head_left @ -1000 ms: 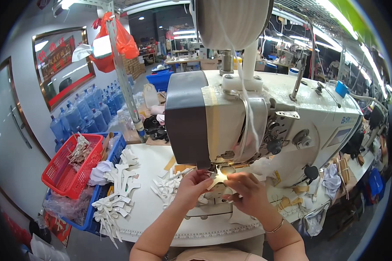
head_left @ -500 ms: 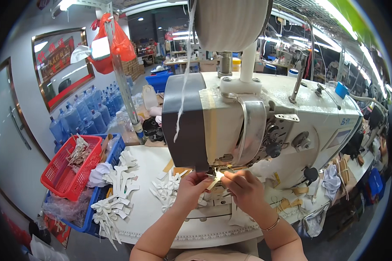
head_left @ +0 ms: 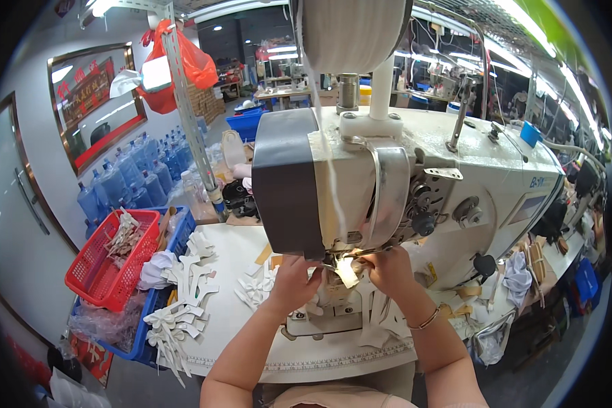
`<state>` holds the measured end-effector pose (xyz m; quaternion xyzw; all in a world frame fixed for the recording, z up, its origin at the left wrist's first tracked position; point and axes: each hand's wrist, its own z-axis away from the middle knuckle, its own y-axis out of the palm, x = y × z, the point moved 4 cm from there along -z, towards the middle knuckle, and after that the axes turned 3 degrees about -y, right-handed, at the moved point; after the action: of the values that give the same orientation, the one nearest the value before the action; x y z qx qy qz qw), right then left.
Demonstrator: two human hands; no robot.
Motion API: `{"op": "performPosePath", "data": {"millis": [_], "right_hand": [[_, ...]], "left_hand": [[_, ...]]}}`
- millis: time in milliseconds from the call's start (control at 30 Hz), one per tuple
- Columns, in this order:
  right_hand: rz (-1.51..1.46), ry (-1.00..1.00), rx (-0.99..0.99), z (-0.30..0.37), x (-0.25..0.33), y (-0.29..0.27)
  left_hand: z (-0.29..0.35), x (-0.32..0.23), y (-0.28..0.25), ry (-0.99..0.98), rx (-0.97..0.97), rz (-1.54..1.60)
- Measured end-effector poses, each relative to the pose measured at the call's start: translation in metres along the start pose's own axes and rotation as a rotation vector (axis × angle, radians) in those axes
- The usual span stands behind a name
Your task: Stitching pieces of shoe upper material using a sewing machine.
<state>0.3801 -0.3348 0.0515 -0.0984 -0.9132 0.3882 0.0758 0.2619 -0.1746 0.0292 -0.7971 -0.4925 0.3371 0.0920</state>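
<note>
Pale piece [head_left: 347, 273] lay below the head of the sewing machine [head_left: 394, 183], between the hands, long axis roughly toward the wearer; right hand [head_left: 389, 272] nearer, left hand [head_left: 294, 283] off its left side; fingers partly hidden, could not tell whether clamped
</note>
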Motion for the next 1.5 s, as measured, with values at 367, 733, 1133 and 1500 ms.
{"op": "performPosePath", "data": {"millis": [367,733,1133,1500], "right_hand": [[-0.041,-0.165,-0.176,0.013,0.052,-0.023],[-0.110,-0.112,-0.149,0.006,0.049,-0.022],[-0.334,0.420,-0.122,0.045,-0.001,-0.031],[-0.428,0.111,-0.107,0.064,0.080,-0.034]], "left_hand": [[0.004,-0.013,-0.003,0.170,-0.088,0.070],[0.007,-0.004,0.002,0.105,-0.095,0.015],[0.006,-0.007,0.002,0.179,-0.146,0.042],[0.061,-0.057,-0.032,0.517,-0.065,-0.143]]}}
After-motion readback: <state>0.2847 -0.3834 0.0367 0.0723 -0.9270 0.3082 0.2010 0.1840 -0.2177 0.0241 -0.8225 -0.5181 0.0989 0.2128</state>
